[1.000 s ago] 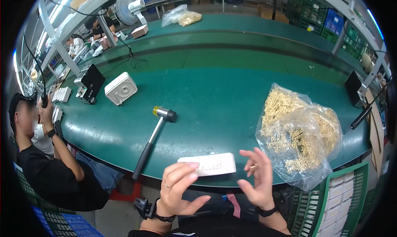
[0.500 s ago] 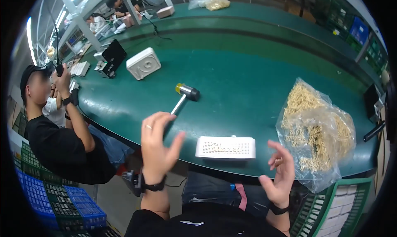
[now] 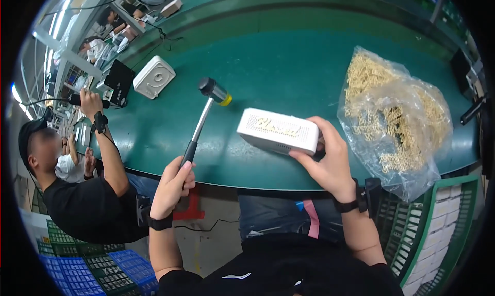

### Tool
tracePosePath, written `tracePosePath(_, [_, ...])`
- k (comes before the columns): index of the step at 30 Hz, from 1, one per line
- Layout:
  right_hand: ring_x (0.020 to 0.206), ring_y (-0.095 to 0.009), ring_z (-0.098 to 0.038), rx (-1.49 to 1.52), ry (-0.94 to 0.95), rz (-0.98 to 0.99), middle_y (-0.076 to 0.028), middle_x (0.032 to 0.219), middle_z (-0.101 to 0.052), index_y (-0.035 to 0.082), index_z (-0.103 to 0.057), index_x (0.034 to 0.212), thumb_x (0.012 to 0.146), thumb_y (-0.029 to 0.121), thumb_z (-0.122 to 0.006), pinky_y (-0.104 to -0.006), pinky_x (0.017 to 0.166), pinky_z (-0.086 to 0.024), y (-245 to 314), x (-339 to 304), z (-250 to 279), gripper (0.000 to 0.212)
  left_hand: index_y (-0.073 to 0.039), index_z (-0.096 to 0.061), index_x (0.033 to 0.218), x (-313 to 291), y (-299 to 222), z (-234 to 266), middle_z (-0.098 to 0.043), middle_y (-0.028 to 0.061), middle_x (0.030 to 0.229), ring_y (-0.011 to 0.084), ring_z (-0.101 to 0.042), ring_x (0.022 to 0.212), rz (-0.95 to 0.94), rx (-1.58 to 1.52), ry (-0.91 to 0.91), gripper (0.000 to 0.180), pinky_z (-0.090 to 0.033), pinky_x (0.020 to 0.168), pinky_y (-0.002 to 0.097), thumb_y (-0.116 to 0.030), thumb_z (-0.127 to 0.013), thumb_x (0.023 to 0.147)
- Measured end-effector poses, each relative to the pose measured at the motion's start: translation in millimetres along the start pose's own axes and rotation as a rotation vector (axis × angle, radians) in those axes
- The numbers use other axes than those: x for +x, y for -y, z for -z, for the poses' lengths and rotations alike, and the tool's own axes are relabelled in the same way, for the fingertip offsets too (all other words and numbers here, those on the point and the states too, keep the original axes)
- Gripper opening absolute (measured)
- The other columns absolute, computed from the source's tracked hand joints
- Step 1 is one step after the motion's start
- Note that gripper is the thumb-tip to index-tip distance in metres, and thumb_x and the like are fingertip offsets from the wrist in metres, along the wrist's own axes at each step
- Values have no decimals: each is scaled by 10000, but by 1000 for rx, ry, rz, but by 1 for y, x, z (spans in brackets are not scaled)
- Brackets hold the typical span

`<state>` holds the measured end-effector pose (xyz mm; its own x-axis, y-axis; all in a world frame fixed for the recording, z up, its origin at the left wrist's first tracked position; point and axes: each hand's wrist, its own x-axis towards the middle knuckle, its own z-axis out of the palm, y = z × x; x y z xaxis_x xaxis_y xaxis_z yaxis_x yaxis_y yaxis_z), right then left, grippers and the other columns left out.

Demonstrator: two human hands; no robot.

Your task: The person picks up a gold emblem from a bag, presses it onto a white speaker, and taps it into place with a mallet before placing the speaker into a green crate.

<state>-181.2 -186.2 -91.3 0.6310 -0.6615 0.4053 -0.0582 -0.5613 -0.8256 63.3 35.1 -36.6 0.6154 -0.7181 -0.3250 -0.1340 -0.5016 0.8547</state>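
Observation:
My left hand (image 3: pixel 174 186) is wrapped round the dark grip of a mallet (image 3: pixel 202 121), raised with its head pointing away from me. One end of that head is black, the other yellow. In my right hand (image 3: pixel 330 159) is a white box-shaped case (image 3: pixel 278 131), gripped at its right end between thumb and fingers. Tiny holes cover the case's upward face, and gold-coloured lettering sits across them. Right of the case lies a clear plastic bag (image 3: pixel 397 115) full of small cream-coloured pieces.
On the green table (image 3: pixel 268 58) another white case (image 3: pixel 154 77) lies at the back left, beside a black device (image 3: pixel 117 82). A co-worker (image 3: pixel 87 208) stands at my left near blue and green crates (image 3: pixel 98 270). A green crate (image 3: pixel 438 234) of white boxes stands at the right.
My left hand has taken hold of the mallet and lifted it, its head turned about. My right hand has closed on the white case, now tilted. The view has shifted.

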Motion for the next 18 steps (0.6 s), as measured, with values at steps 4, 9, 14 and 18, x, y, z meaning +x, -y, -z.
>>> tracePosePath(4, [934, -183, -646, -2, -51, -3, -118, 1076, -624, 26, -490, 1255, 728, 48, -793, -290, 732, -527, -5, -8, -4, 609, -2, -505, 1044, -43, -38, -10, -415, -31, 643, 30, -357, 563, -105, -204, 99, 214, -237, 491, 161, -207, -450, 1012])
tracePosePath(9, [964, -182, -648, 49, -42, 20, -120, 1087, -621, 28, -476, 1272, 735, 39, -788, -287, 755, -536, -5, -6, -8, 621, 19, -502, 1030, -69, -44, -11, -376, -30, 601, 40, -341, 535, -383, -145, 54, 269, -253, 475, 180, -247, -478, 999])
tracePosePath(14, [982, -185, -648, 79, -27, -36, -121, 1091, -620, 25, -476, 1272, 741, 32, -783, -291, 774, -544, -4, -8, -4, 614, 25, -467, 984, -76, -42, -10, -388, -19, 605, 44, -343, 497, -116, 81, 144, 393, -252, 435, 192, -367, -482, 994])
tracePosePath(18, [971, -179, -648, 138, -45, 14, -119, 1093, -621, 19, -479, 1266, 741, 27, -783, -287, 779, -546, -9, -8, -5, 607, 32, -483, 957, -82, -39, -10, -397, -17, 599, 43, -344, 497, -209, -90, 18, 418, -266, 455, 207, -385, -492, 983])
